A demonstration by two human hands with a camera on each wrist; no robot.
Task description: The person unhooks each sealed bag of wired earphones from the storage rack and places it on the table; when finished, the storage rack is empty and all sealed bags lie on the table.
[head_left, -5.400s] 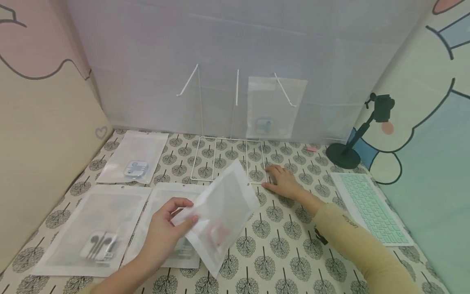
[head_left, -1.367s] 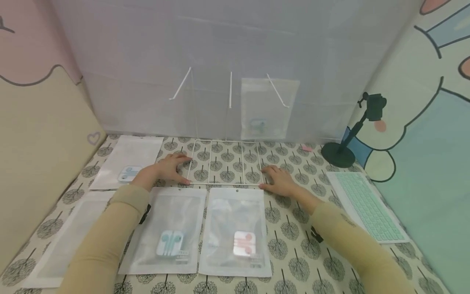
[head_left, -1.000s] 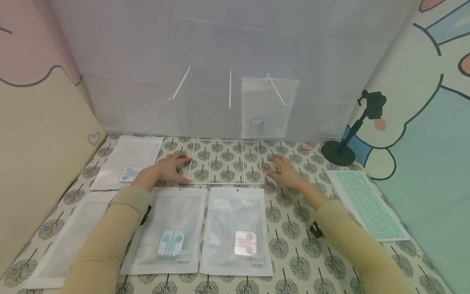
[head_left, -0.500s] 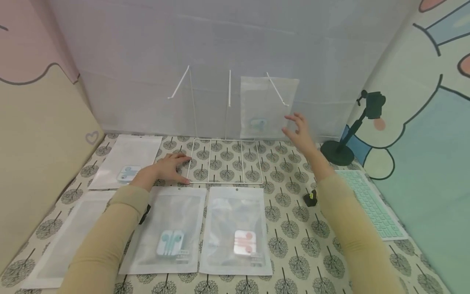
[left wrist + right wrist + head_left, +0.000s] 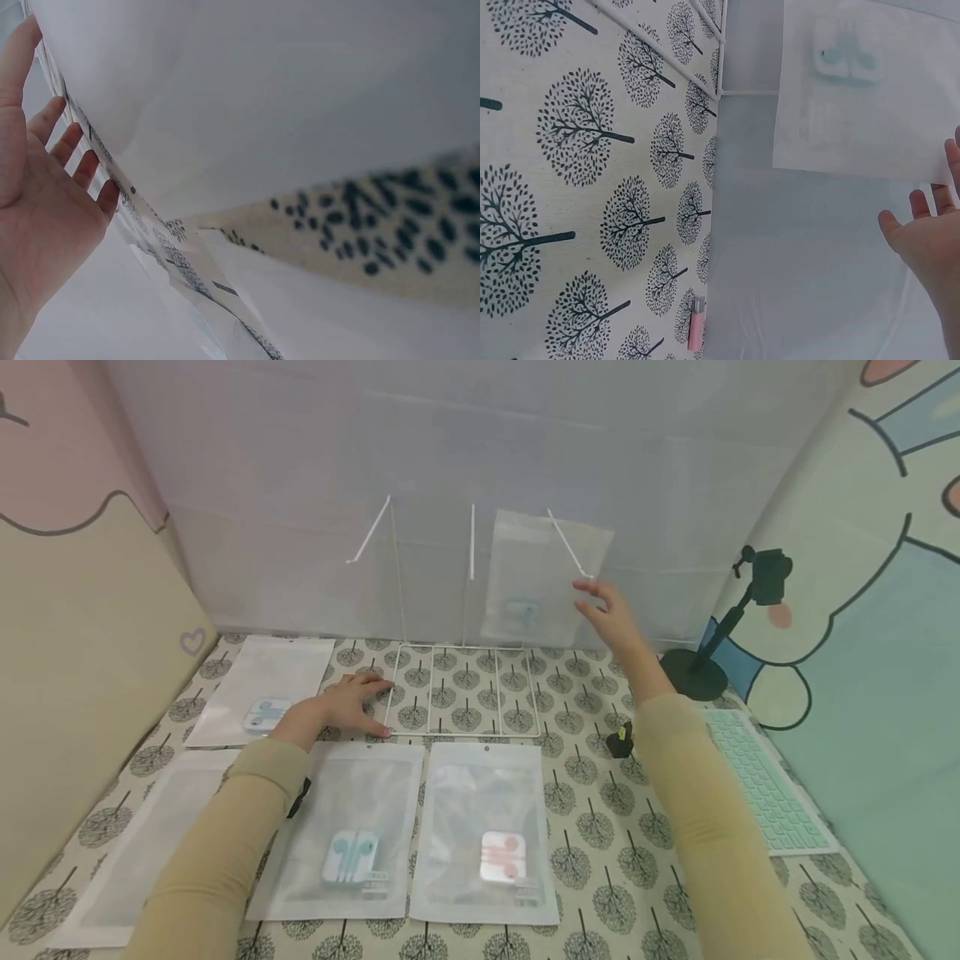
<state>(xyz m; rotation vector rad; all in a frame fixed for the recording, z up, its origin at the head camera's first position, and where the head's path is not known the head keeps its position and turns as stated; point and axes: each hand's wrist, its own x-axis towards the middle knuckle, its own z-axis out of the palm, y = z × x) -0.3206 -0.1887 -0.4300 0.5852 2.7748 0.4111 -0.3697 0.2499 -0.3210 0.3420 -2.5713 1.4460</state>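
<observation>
A white wire display rack (image 5: 372, 529) with three long hooks stands against the back wall. From its right hook hangs a frosted pouch (image 5: 517, 568) of blue-corded earphones, slightly tilted. My right hand (image 5: 613, 618) is at that pouch's right edge, just below the hook's tip. In the right wrist view the fingers of this hand (image 5: 934, 244) touch the pouch edge, with the thumb apart. My left hand (image 5: 347, 704) rests against the left side of the rack's base, fingers extended. The left wrist view shows the same hand (image 5: 52, 195) with straight fingers along the wire.
In front lie a pouch of green earphones (image 5: 375, 802) and one of pink earphones (image 5: 480, 802). More pouches (image 5: 273, 668) lie at left, partly under my left arm. To the right are a mint keyboard (image 5: 772, 785), a black stand (image 5: 693, 672) and a small pink item (image 5: 697, 324).
The pouch of pink earphones, earlier in my left hand, now lies on the table. My left hand went to the rack's left side. My right hand left the base and rose to the hanging pouch, which tilted.
</observation>
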